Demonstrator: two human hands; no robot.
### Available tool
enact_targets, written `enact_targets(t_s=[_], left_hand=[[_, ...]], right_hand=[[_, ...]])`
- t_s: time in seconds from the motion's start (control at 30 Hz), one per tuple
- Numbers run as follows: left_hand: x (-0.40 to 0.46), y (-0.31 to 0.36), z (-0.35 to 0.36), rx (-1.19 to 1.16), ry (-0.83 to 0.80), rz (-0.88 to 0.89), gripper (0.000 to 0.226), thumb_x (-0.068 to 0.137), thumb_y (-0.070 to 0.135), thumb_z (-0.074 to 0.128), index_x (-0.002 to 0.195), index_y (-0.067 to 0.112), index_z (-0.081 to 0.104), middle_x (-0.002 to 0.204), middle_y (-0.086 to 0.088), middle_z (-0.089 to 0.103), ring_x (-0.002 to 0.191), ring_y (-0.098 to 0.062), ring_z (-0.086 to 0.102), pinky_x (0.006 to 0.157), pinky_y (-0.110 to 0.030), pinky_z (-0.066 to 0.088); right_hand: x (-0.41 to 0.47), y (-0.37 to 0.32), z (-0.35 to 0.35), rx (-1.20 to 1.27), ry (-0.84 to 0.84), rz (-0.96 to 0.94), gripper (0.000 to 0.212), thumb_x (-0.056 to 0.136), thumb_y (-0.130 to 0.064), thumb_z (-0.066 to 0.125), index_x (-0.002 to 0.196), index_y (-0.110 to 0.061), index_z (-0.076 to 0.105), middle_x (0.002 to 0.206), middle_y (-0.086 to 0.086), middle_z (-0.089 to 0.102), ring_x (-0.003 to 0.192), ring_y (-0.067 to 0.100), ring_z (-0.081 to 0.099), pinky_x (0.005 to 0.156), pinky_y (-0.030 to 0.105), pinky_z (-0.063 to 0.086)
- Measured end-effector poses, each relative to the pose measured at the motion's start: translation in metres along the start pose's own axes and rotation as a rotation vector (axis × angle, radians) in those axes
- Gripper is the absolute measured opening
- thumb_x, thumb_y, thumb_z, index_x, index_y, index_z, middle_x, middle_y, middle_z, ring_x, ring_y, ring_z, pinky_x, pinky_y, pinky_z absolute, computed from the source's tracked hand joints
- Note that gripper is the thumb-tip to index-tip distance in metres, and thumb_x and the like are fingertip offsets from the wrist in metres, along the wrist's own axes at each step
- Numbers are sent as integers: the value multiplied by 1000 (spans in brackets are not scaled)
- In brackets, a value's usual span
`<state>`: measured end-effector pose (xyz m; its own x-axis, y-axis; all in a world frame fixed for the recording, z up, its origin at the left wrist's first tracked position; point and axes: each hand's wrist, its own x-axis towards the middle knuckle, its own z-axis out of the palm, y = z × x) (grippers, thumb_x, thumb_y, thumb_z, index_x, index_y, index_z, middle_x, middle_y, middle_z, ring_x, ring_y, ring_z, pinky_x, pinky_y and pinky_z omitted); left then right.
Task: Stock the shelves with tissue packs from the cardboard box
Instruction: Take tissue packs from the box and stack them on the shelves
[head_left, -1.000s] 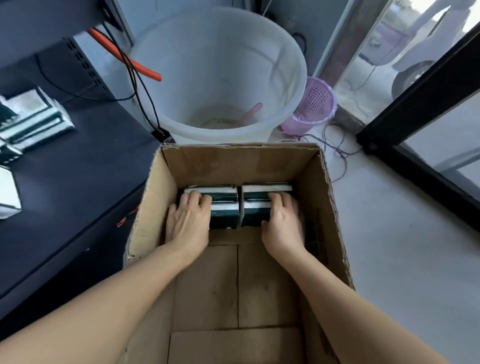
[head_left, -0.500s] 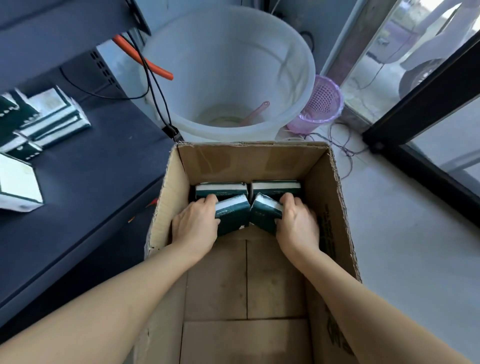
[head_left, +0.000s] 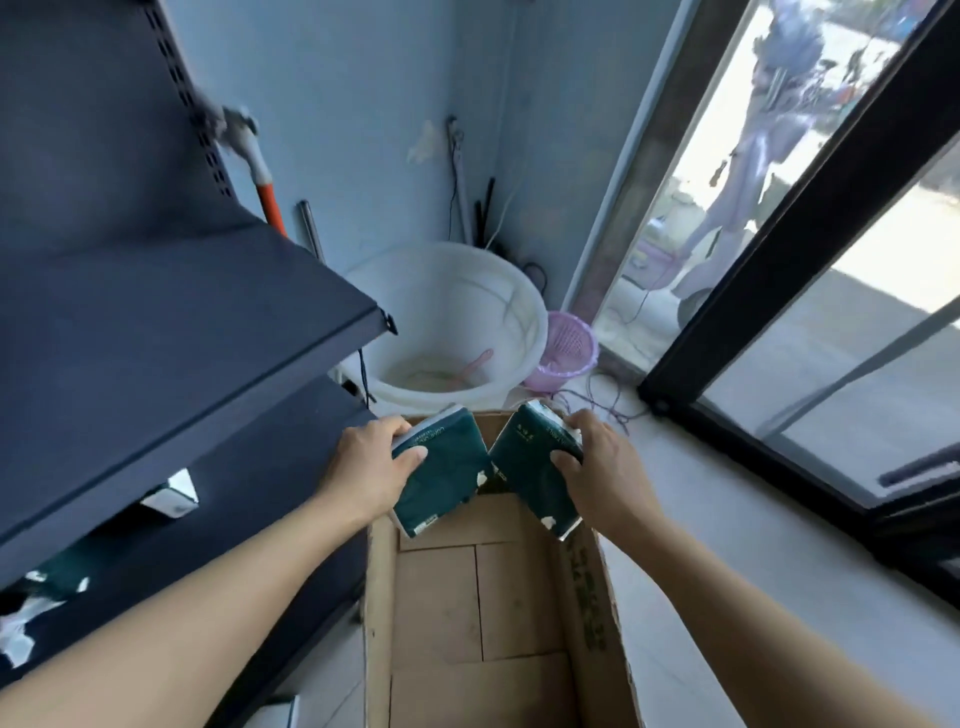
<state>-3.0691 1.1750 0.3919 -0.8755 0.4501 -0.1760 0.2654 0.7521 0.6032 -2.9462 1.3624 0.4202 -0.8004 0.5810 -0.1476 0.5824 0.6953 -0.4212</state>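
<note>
Two packs hang above the box (head_left: 587, 597), one gripped by the left hand (head_left: 363, 467), the left pack (head_left: 439, 470), one by the right hand (head_left: 605, 475), the right pack (head_left: 537, 467). Shelves (head_left: 171, 332) lie to the left, nearer the left hand.

Pale print runs along the top edge of both green tissue packs (head_left: 441, 470) and dark print down the cardboard box (head_left: 589, 603) wall, all too blurred to read.

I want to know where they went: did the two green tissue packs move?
Yes. Both tissue packs rose from the cardboard box floor to above its rim.
</note>
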Motion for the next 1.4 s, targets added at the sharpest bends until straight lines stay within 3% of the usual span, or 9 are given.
enact_targets(t_s=[0.23, 0.4, 0.53, 0.9, 1.0, 1.13, 1.2, 1.3, 1.4], left_hand=[[-70, 37, -104, -131, 100, 29, 10, 86, 25, 66, 90, 17, 68, 91, -2, 72, 89, -22, 65, 79, -32, 49], [-147, 40, -155, -165, 220, 12, 7, 86, 25, 67, 79, 23, 64, 80, 2, 69, 75, -17, 61, 67, -26, 43], [-218, 35, -184, -139, 337, -32, 6, 87, 22, 66, 81, 20, 64, 78, 2, 67, 75, -17, 60, 70, -29, 44], [-413, -21, -285, -40, 581, -291, 6, 90, 22, 60, 89, 21, 65, 86, 0, 69, 84, -20, 64, 77, -33, 48], [-462, -44, -314, -33, 651, -353, 7, 91, 21, 59, 93, 19, 66, 88, 1, 69, 87, -19, 64, 78, -32, 47], [-525, -78, -353, -12, 728, -413, 8, 92, 21, 58, 92, 20, 65, 87, 1, 68, 85, -18, 63, 69, -25, 44], [-553, -95, -375, 8, 749, -436, 8, 93, 20, 56, 92, 20, 64, 89, 0, 68, 86, -19, 63, 74, -29, 47], [-593, -120, -409, 52, 773, -463, 7, 94, 21, 54, 97, 21, 61, 96, 0, 68, 90, -21, 64, 83, -37, 49], [-626, -141, -439, 69, 822, -474, 10, 94, 21, 55, 104, 21, 57, 105, 3, 64, 96, -17, 62, 89, -36, 48]], right_hand=[[-53, -56, -88, 60, 120, -215, 28, 92, -19, 51, 120, -14, 50, 117, 11, 60, 97, 27, 56, 72, 32, 42], [-97, -90, -128, 80, 155, -358, 30, 94, -22, 50, 123, -15, 50, 117, 11, 61, 98, 28, 55, 78, 35, 45], [-133, -117, -145, 104, 167, -506, 25, 92, -20, 50, 116, -14, 53, 109, 11, 64, 92, 27, 54, 73, 33, 41], [-250, -252, -151, 203, 57, -891, 22, 92, -22, 51, 112, -14, 53, 96, 5, 59, 83, 21, 46, 69, 28, 32], [-289, -297, -146, 241, 24, -993, 21, 93, -23, 51, 111, -12, 54, 90, 0, 53, 83, 19, 45, 59, 24, 26], [-341, -357, -138, 293, -16, -1113, 21, 93, -22, 52, 110, -11, 55, 83, 0, 55, 68, 9, 43, 54, 14, 35], [-366, -387, -133, 313, -45, -1145, 22, 94, -23, 53, 112, -11, 54, 88, 3, 58, 70, 10, 47, 53, 16, 35], [-403, -428, -126, 329, -79, -1177, 26, 93, -24, 53, 117, -12, 53, 99, 6, 62, 84, 18, 53, 67, 25, 39], [-434, -466, -118, 318, -67, -1200, 26, 93, -24, 54, 116, -12, 53, 98, 4, 61, 84, 17, 50, 69, 24, 34]])
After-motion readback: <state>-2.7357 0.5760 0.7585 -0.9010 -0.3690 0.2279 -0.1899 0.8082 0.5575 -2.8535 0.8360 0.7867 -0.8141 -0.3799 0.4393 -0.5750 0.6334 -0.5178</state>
